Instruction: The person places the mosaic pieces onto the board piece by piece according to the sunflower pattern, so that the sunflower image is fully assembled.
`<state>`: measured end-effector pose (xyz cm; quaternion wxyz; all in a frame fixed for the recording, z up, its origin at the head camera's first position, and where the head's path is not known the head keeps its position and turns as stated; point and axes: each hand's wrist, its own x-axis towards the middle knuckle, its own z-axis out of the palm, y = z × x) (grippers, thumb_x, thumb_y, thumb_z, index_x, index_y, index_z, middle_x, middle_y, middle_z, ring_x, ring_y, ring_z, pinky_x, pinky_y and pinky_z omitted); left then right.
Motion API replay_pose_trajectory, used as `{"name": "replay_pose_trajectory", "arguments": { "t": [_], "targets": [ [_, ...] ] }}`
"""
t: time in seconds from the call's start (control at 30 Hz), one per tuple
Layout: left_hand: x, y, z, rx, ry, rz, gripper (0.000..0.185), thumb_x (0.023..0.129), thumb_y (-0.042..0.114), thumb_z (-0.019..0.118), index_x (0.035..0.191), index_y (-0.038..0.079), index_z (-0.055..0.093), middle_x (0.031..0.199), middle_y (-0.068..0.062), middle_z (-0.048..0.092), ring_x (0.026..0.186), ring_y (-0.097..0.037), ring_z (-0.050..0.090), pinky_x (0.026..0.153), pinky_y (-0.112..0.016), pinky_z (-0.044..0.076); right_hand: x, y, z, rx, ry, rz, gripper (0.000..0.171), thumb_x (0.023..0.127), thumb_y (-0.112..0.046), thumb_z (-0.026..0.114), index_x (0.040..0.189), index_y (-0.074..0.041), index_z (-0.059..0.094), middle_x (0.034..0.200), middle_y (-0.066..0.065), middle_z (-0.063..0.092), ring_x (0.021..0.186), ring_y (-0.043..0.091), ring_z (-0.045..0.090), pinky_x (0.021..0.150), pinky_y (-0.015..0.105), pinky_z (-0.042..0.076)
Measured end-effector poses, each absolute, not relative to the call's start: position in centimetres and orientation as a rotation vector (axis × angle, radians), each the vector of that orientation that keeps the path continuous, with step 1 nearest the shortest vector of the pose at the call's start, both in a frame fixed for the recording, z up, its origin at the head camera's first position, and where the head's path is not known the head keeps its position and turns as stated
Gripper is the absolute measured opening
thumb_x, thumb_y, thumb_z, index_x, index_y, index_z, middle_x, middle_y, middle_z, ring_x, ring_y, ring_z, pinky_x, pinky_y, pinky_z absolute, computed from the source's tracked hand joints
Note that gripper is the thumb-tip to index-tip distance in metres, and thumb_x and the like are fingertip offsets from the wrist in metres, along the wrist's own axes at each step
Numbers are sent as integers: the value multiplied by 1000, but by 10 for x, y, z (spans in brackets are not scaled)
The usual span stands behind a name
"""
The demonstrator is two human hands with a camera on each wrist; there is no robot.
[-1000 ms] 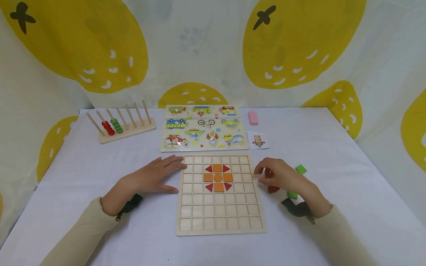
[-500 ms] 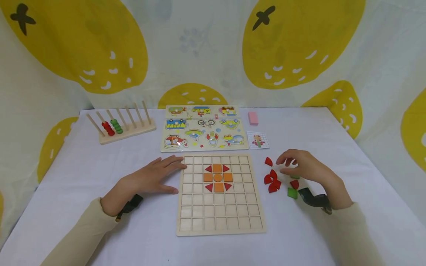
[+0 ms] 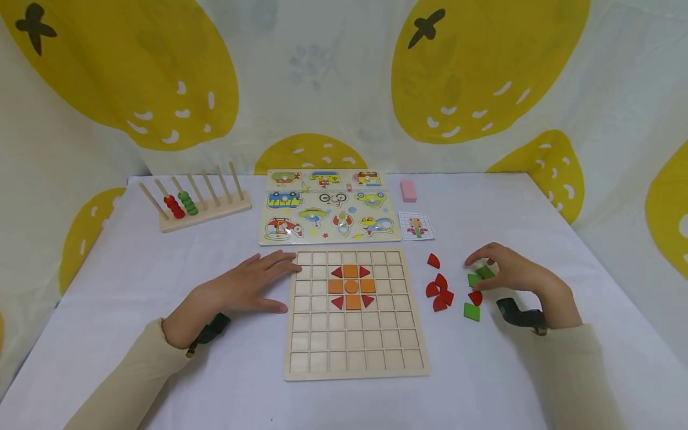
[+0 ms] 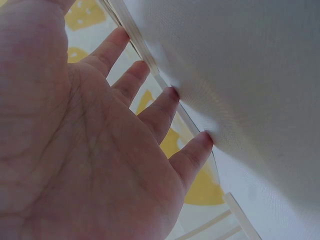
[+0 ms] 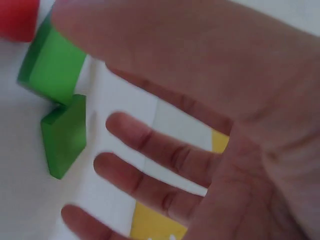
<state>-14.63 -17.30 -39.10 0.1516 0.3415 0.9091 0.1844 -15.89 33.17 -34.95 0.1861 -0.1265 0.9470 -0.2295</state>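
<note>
My left hand (image 3: 249,283) rests with fingers spread, its fingertips at the left edge of the wooden grid board (image 3: 317,340). In the left wrist view its fingertips (image 4: 201,140) touch the white cloth. Orange squares (image 3: 351,272) surround an orange disc (image 3: 352,287) on the board, with red triangles (image 3: 337,303) at the corners. My right hand (image 3: 513,275) hovers over two green square tiles (image 3: 474,280), fingers loosely bent and holding nothing. In the right wrist view those green tiles (image 5: 66,135) lie by the thumb and fingertips. Another green square (image 3: 472,312) lies nearer me.
Several red quarter-circle tiles (image 3: 439,303) lie right of the board, one (image 3: 475,298) among the green ones. Behind stand a vehicle peg puzzle (image 3: 329,209), a pattern card (image 3: 416,227), a pink block (image 3: 408,191) and a peg rack (image 3: 206,216) with red and green beads.
My right hand has moved right from beside the board, past the red tiles, to the green tiles, uncovering the red ones. My left hand has stayed still.
</note>
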Motion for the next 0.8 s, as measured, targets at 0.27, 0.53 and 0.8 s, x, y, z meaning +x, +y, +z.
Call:
{"name": "replay_pose_trajectory", "arguments": {
  "t": [0.27,0.53,0.8],
  "targets": [
    [-145,-172,-389,977,2613,525,73,86,47,71,145,18,41,157,-9,30,145,-32,25,114,-63,18,-163,331,-354,-308,2647,-613,43,76,-13,82,112,0,64,111,23,54,101,41,49,77,46,57],
    [-145,-172,-389,973,2612,528,73,86,47,71,145,17,41,157,-9,30,145,-32,25,114,-63,18,-163,324,-356,-313,2672,-635,37,79,-16,81,108,1,65,105,17,59,98,35,52,77,42,56],
    [-146,-173,-391,975,2613,522,74,85,48,71,145,18,41,157,-10,30,145,-32,26,114,-63,18,-165,310,-362,-398,2712,-677,32,79,-14,80,104,2,67,101,15,59,95,33,54,76,43,58]
  ]
}}
